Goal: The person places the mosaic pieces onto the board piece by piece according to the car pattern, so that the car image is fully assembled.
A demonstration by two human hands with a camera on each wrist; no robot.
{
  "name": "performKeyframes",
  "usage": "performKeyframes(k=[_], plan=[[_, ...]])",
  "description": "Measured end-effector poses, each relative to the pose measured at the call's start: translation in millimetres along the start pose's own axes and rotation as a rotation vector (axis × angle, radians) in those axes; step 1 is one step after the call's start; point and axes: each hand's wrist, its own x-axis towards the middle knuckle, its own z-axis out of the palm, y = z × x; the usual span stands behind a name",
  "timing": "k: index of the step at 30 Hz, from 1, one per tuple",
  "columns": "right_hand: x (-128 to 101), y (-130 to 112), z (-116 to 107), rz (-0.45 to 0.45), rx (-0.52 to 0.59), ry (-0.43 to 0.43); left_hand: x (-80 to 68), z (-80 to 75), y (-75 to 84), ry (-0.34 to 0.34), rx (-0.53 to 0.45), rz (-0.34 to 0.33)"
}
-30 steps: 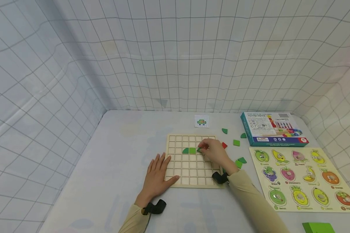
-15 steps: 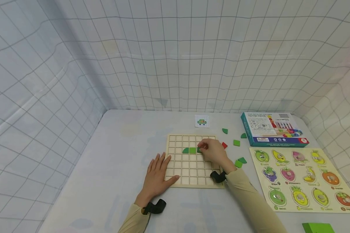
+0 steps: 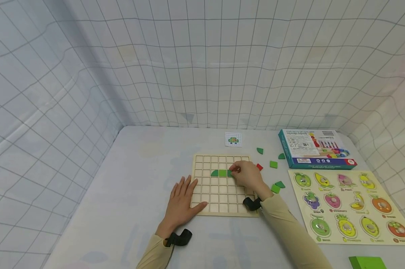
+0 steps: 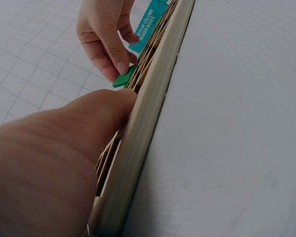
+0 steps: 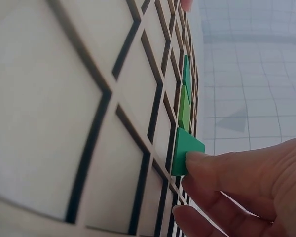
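A wooden grid board (image 3: 215,200) lies on the table. My left hand (image 3: 181,205) rests flat at its left edge, fingers spread, with the thumb over the front left part. My right hand (image 3: 247,175) pinches a dark green, round-edged tile (image 5: 183,143) between thumb and fingers. That tile is at the cell just right of a light green square tile (image 3: 223,173); the fingers partly hide it, and whether it lies fully flat I cannot tell. Left of the square sits another dark green tile (image 3: 215,173) with one rounded corner.
A small pattern card (image 3: 233,139) lies behind the board. Right of it are several loose green tiles (image 3: 273,164) and a red tile (image 3: 259,167). Farther right stand a flat box (image 3: 316,149) and a fruit puzzle board (image 3: 350,207). A green block (image 3: 367,262) is at the front right.
The dark green tile in my right hand has turned and now lines up with the light green square. My right forearm shifted slightly left. The left hand has stayed in place.
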Motion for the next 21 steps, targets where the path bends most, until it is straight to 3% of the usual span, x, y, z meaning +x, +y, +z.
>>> performKeyframes(k=[21], plan=[[-4.5,1.1,-1.6,-0.003,-0.023,-0.022,-0.2,-1.2,1.0,0.001,0.004,0.003]])
